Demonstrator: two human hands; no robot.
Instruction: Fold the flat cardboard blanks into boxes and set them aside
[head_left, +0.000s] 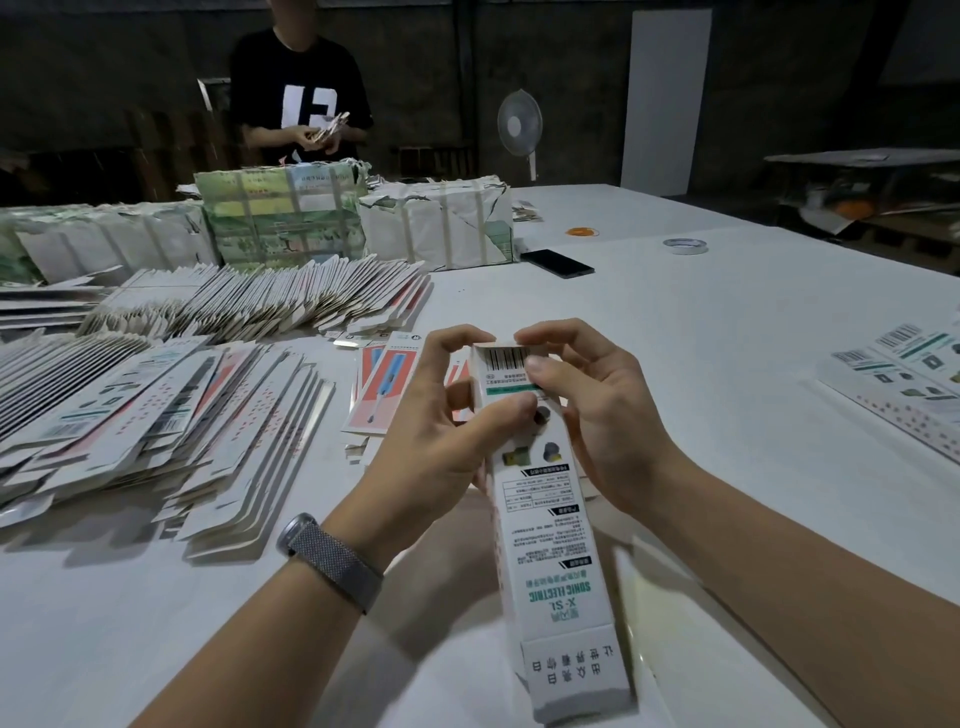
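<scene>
Toothbrush box long axis runs away from person; left hand and right hand both grasp far end, fingertips pinching top flap.

Printed text on the box you hold

Your box reads upside down from where you stand: "X-SL" and "SONIC ELECTRIC" in green, with a barcode at its far end and Chinese characters too small to read. Across the counter, the person's black shirt shows large white figures like "13".
</scene>
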